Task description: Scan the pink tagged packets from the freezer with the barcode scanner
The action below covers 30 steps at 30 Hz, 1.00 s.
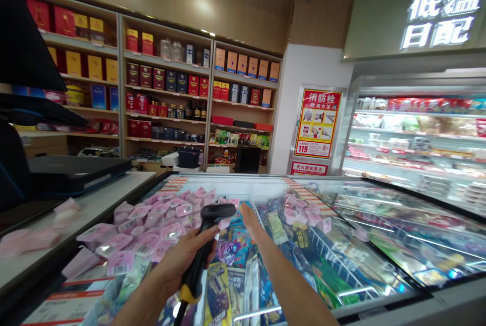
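My left hand (pixel 186 255) is wrapped around the handle of a black barcode scanner (pixel 203 245) with a yellow band near its cord end. The scanner's head points to the right. Just past the head, my right hand (pixel 249 217) reaches forward over the freezer; its fingers are mostly hidden, so I cannot tell whether it holds anything. Many small pink-and-clear packs with barcode labels (pixel 163 222) lie heaped on the freezer's glass top, left of and behind the scanner. A smaller cluster of pink packs (pixel 301 209) sits to the right of my right hand.
Under the glass, the chest freezer (pixel 334 250) holds colourful frozen packages and wire baskets. More pink packs (pixel 34 240) lie on the left counter (pixel 140 181), near a black device (pixel 76 174). Shelves of boxes (pixel 167 80) stand behind; a lit refrigerated case (pixel 417 133) is at right.
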{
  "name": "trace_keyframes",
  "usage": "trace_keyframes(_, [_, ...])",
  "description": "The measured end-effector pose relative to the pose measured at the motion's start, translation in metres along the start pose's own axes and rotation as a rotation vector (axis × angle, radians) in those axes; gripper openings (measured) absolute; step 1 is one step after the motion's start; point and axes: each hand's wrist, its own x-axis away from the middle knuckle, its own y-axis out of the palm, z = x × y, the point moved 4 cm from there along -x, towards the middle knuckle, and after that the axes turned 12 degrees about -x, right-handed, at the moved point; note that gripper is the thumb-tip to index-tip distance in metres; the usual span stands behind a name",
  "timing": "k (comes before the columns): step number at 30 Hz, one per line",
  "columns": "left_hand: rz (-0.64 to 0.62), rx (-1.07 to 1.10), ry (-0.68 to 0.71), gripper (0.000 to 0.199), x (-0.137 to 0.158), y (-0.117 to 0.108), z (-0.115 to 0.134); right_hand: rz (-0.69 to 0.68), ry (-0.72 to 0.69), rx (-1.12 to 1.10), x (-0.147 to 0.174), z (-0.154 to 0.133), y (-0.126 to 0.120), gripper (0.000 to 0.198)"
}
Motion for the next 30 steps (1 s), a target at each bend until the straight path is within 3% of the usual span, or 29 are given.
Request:
trace_keyframes(4, [-0.056,-0.015,0.000,0.030,-0.008,0.014,-0.005,0.114,-0.047,0.131,0.002,-0.010,-0.055,0.040])
trace_keyframes(7, [-0.097,-0.029,0.006,0.031,-0.012,0.026,-0.006,0.286,-0.146,0.431,0.008,-0.021,-0.105,0.040])
trace_keyframes(10, [-0.098,-0.026,-0.005,0.030,-0.011,0.038,-0.004,0.425,-0.069,0.747,0.016,-0.021,-0.143,0.044])
trace_keyframes(12, [-0.092,-0.027,-0.007,0.030,-0.010,0.043,-0.001,0.427,0.022,0.862,0.020,-0.016,-0.154,0.047])
trace_keyframes(17, [-0.090,-0.012,-0.004,0.030,-0.008,0.047,-0.001,0.381,0.033,0.917,0.024,-0.008,-0.148,0.039])
trace_keyframes(23, [-0.102,-0.009,-0.026,0.032,-0.006,0.044,0.000,0.174,-0.087,0.623,0.024,-0.004,-0.114,0.047])
trace_keyframes(28, [-0.093,-0.004,-0.016,0.032,0.000,0.042,0.003,0.224,0.024,0.459,0.025,0.002,-0.101,0.053])
trace_keyframes(30, [-0.095,-0.008,-0.011,0.031,0.003,0.042,0.006,0.210,-0.006,0.418,0.025,-0.001,-0.095,0.056])
